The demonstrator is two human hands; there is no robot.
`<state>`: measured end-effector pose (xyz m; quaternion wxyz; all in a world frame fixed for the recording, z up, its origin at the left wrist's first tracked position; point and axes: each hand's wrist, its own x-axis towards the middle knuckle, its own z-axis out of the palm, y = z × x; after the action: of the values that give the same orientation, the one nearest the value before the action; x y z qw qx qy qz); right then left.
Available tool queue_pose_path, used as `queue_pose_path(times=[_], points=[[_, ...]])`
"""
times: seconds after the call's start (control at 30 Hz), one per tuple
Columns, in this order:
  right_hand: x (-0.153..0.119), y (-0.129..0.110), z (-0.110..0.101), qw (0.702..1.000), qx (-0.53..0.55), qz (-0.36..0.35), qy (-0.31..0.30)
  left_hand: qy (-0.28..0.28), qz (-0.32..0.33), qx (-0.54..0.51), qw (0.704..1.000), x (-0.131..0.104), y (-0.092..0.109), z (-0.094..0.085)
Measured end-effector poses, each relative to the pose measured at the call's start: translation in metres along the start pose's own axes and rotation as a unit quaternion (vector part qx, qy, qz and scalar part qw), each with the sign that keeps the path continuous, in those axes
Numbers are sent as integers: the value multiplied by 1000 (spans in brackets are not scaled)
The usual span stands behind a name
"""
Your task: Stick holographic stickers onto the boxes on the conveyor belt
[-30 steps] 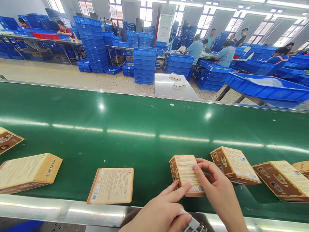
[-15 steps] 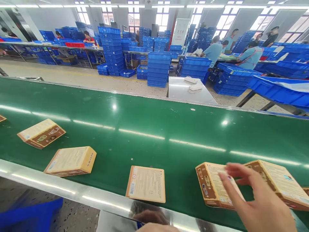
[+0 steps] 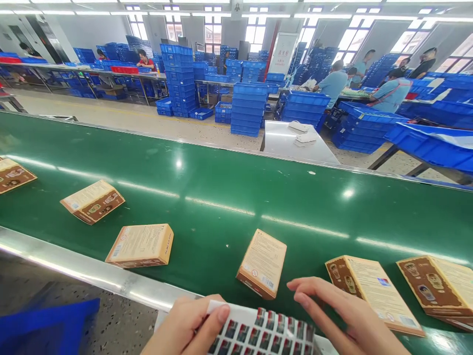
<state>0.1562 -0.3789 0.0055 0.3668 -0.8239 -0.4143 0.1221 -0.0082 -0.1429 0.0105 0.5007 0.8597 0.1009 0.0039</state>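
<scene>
My left hand [image 3: 197,323] pinches a white sheet of small dark-and-red stickers [image 3: 258,333] at the bottom of the view, thumb on top. My right hand [image 3: 332,310] hovers over the belt's near side, fingers stretched forward and slightly apart; nothing shows between them. Just left of its fingertips lies a cream-and-brown carton [image 3: 262,264], turned at an angle. Partly behind that hand is another carton [image 3: 373,288] with a small blue-and-red sticker on its cream face. A further carton [image 3: 436,288] lies at the right edge.
More cartons lie leftward on the green conveyor belt [image 3: 207,167]: one carton [image 3: 139,245], a second carton [image 3: 94,201] and a third carton [image 3: 16,175]. A metal rail [image 3: 111,281] edges the belt. Beyond are a metal table [image 3: 291,143], stacked blue crates [image 3: 249,108] and seated workers.
The cartons have shifted right along the belt, and the middle one has turned. My right hand has moved left, off the stickered carton. My left hand has come up with the sticker sheet.
</scene>
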Motion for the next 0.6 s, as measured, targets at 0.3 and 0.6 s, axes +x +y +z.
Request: queue_pose_path(times=[0.3, 0.6], points=[[6, -27, 6, 916, -261, -270, 140, -79, 76, -44, 993, 21, -1, 22], [-12, 4, 10, 962, 136, 100, 213, -88, 141, 15, 986, 32, -5, 25]])
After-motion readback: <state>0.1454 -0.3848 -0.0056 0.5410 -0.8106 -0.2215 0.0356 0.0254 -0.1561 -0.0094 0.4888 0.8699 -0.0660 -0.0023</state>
